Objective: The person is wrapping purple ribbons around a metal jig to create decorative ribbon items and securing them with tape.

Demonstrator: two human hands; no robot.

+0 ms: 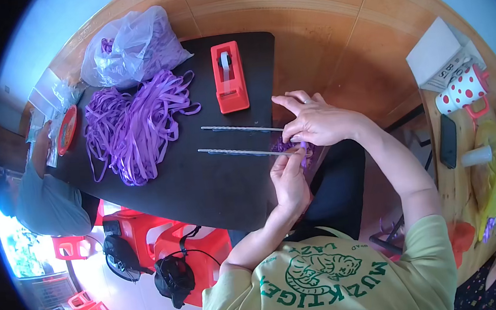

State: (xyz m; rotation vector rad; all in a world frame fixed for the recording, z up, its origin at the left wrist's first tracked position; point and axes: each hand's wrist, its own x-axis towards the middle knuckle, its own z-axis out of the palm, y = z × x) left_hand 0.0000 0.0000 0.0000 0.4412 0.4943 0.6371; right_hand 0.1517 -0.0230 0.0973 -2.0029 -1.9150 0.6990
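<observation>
My left hand [290, 181] is closed in a pinch on purple ribbon [305, 156] at the near end of the lower thin metal rod [242, 151]. Just above it, my right hand [316, 120] reaches in from the right. Its thumb and a finger close on the ribbon, while other fingers stretch out to the left. A second metal rod [240, 128] lies roughly parallel, its right end under my right hand. Both rods jut over the dark table [204, 188]. My fingers hide how the ribbon sits on the rod.
A red tape dispenser [230, 77] stands beyond the rods. Left of it lie a heap of purple ribbon [139, 129] and a filled plastic bag [132, 50]. Another person [51, 201] sits at far left. A wooden bench [458, 201] at right holds a dotted cup [460, 90] and phone [448, 141].
</observation>
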